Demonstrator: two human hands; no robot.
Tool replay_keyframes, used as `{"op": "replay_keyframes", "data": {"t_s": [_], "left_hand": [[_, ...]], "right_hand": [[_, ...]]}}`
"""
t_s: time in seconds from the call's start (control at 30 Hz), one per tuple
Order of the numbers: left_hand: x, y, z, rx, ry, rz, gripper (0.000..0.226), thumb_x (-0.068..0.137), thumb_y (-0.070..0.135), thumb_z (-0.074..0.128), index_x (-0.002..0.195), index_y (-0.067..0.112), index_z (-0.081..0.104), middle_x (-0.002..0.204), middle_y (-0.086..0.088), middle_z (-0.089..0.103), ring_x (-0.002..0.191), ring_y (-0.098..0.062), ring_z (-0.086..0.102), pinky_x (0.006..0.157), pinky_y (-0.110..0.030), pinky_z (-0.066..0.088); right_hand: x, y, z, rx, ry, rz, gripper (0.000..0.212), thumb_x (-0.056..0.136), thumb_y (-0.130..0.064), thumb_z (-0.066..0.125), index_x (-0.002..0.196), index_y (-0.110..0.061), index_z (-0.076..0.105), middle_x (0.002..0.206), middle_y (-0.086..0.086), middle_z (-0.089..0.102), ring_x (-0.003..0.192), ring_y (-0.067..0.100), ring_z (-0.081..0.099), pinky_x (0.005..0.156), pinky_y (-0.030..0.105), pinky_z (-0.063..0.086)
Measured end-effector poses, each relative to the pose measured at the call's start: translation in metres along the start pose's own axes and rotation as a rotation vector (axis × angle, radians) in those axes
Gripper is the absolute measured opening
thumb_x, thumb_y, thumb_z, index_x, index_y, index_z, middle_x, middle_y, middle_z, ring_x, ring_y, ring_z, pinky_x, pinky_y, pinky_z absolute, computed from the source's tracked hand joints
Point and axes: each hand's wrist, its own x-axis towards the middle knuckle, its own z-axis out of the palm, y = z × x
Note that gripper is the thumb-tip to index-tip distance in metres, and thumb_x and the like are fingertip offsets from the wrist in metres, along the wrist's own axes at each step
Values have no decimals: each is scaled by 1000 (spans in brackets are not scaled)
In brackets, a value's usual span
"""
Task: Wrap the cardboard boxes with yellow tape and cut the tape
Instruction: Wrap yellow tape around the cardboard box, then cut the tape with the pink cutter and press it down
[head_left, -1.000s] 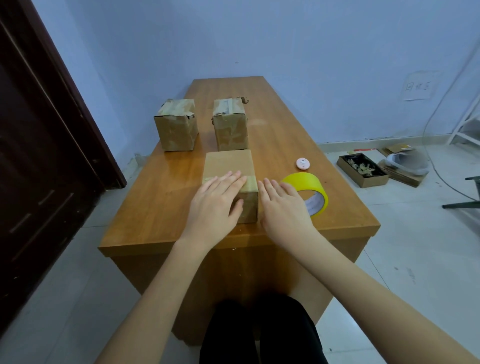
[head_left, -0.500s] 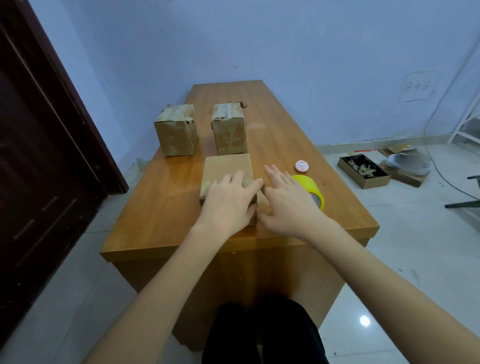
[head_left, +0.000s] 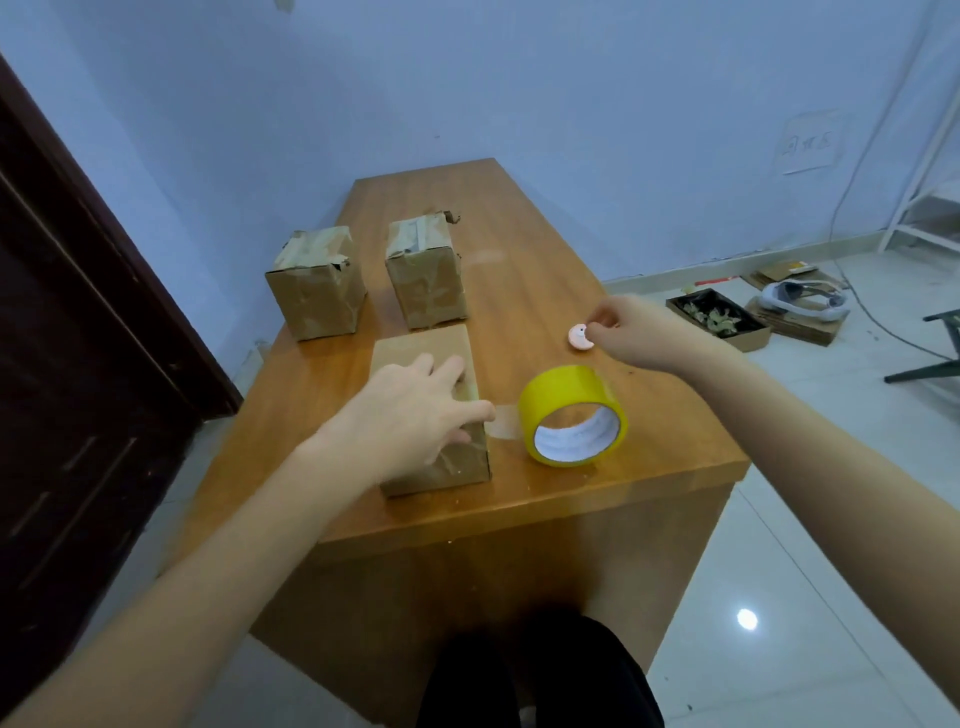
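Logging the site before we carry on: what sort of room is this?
Probably a spare office or storeroom: a plain wooden desk, bare tiled floor, and flattened cardboard against the wall.

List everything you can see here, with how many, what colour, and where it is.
cardboard boxes: three, brown, left half of table
tape roll: one, yellow, on edge right of nearest box
small round object: one, pink, behind the roll
table: one, orange-brown wood
tray of scraps: one, dark, on floor right
door: one, dark brown, left
left hand: rests on nearest box
right hand: fingers pinch at pink object
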Motion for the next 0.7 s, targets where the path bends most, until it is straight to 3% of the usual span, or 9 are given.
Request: {"op": "replay_keyframes", "data": {"t_s": [0.07,0.13,0.2,0.27,0.33,0.43,0.53,0.6,0.7], "left_hand": [[-1,-3,3,-7,6,77,38,92,36,57,129,38,49,125,-16,50,87,-24,54,51,-24,29],[-3,-5,1,21,34,125,39,76,28,78,111,32,63,106,-20,61,67,-23,55,43,-21,19],[-3,-4,10,19,-14,118,43,81,24,72,120,35,56,114,-19,58,72,-22,54,43,-20,20],[-6,-2,14,-8,15,79,52,81,20,71,126,37,51,120,-20,56,76,-25,54,42,-22,27],[-6,-3,11,1,34,91,61,64,11,83,118,30,62,110,-26,61,68,-30,57,36,-24,32],[-5,-4,12,-18,104,145,61,52,1,86,107,23,69,101,-30,63,60,-34,57,32,-25,35],[-6,-4,17,-13,170,160,63,63,-2,74,118,29,65,101,-29,62,59,-31,55,35,-23,25],[-5,-6,19,-56,209,137,56,76,10,66,127,32,59,102,-24,64,62,-28,56,38,-23,23],[-6,-14,18,-140,217,107,42,89,46,48,125,28,61,104,-10,66,72,-22,61,42,-19,27]], "right_hand": [[22,14,1,-17,17,92,33,94,-26,51,105,3,61,105,21,64,96,34,60,83,42,50],[39,23,8,-64,-20,156,34,94,-30,51,93,4,56,93,20,61,89,34,59,67,36,46],[51,25,22,-133,-31,192,35,96,-35,50,96,0,51,91,19,58,91,35,57,61,32,37],[64,26,36,-195,2,213,56,95,-43,49,122,5,44,116,22,58,111,36,55,75,34,41],[74,28,50,-241,6,251,73,92,-53,50,135,4,34,133,22,50,124,37,48,93,41,42],[82,31,63,-336,18,228,63,96,-49,45,133,1,35,134,23,47,123,39,48,95,42,40],[84,34,64,-268,20,155,41,103,-32,35,124,3,42,128,25,52,117,41,51,89,42,41],[86,38,57,-108,-30,143,38,103,-26,31,116,5,49,118,26,57,109,41,55,82,39,43],[81,34,39,233,-40,149,33,96,-19,37,83,2,57,85,24,66,69,31,58,53,28,43]]}}
